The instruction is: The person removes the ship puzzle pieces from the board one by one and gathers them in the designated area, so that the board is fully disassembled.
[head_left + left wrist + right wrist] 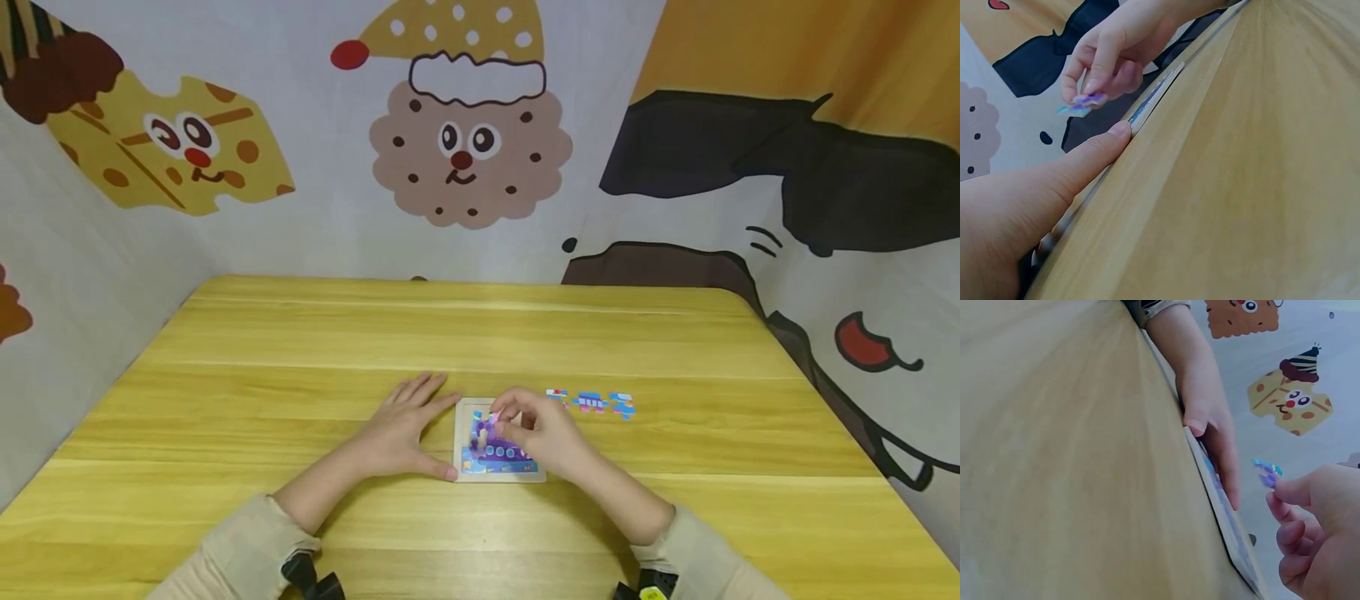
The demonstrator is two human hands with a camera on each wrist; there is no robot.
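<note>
A jigsaw puzzle tray [517, 478] with a pale border lies on the table, part of its purple and blue picture laid in. My left hand [397, 433] spreads along its left side, thumb tip at the lower left corner and fingers straight. Over the tray, my right hand [551, 433] pinches a small purple and light blue jigsaw piece [1266, 474] between thumb and index finger. In the left wrist view that piece [1082, 105] is held raised above the tray. The right hand hides the tray's upper right part in the head view.
Several loose jigsaw pieces [591, 402] lie on the wooden table [480, 333] just beyond the right hand, some of them close together. A wall cloth with cartoon food faces [472, 158] stands behind the table's far edge.
</note>
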